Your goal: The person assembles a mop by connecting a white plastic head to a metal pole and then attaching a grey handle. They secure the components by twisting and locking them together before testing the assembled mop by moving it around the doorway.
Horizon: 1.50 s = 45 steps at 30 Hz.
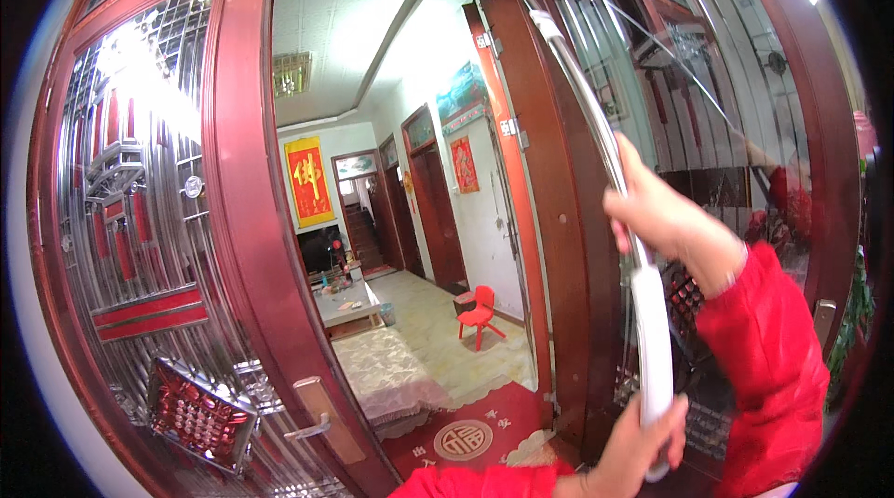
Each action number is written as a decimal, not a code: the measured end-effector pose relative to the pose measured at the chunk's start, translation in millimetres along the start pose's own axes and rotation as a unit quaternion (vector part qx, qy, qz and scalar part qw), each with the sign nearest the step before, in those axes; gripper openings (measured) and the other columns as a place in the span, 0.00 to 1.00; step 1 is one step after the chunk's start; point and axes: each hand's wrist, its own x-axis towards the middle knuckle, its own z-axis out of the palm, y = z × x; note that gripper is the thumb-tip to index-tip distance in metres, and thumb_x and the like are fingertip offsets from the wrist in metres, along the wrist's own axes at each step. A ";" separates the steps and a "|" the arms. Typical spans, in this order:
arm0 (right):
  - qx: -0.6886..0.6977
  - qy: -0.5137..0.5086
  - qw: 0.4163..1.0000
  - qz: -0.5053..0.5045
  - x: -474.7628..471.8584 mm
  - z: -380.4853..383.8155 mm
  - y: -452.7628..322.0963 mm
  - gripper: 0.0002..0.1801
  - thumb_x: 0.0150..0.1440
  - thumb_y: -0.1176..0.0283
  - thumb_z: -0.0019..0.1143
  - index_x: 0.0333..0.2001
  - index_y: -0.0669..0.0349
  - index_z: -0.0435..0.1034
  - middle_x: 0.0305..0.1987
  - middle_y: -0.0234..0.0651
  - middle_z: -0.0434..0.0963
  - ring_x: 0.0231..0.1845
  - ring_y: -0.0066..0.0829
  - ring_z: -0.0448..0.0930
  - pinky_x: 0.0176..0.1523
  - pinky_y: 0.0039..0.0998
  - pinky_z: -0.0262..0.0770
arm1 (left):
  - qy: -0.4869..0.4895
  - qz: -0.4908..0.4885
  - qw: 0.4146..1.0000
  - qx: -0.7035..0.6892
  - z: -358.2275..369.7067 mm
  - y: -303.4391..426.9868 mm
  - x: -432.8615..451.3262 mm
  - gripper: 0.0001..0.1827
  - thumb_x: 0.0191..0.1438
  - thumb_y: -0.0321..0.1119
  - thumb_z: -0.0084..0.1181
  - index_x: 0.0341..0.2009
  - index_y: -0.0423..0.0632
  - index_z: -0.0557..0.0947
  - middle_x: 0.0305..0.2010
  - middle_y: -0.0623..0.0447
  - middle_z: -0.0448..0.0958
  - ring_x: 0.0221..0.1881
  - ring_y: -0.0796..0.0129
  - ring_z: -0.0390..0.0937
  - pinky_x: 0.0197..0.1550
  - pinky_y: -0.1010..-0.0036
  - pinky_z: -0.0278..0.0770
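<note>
A long telescopic pole (pixel 584 89) runs at a slant up the right side, shiny metal above and with a white handle (pixel 654 344) below. My right hand (pixel 649 201) is wrapped around the metal tube just above that handle. Lower down, my left hand (pixel 639 438) grips the white handle near its bottom end. Both arms are in red sleeves. The pole's top end runs out at the upper edge, so whatever it bears is hidden. Behind the pole stands a glazed door panel (pixel 698 114) in a dark red frame, with reflections in its glass.
At the left is another glazed door leaf (pixel 140 218) with a lever handle (pixel 311 428). Through the doorway lie a red doormat (pixel 412 452), a cloth-covered piece of furniture (pixel 380 365), a low table (pixel 342 306) and a red plastic chair (pixel 478 316). Hinges (pixel 513 127) line the right jamb.
</note>
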 end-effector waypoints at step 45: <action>0.081 0.005 0.996 -0.037 90.9 -0.8 1.3 0.43 0.46 0.86 0.43 0.62 0.57 0.31 0.25 0.39 0.67 0.14 0.23 0.68 0.14 0.27 0.68 | 0.096 0.111 0.984 -0.097 -14.1 42.9 34.4 0.22 0.58 0.48 0.47 0.48 0.43 0.67 0.28 0.54 0.67 0.22 0.72 0.64 0.23 0.76 0.64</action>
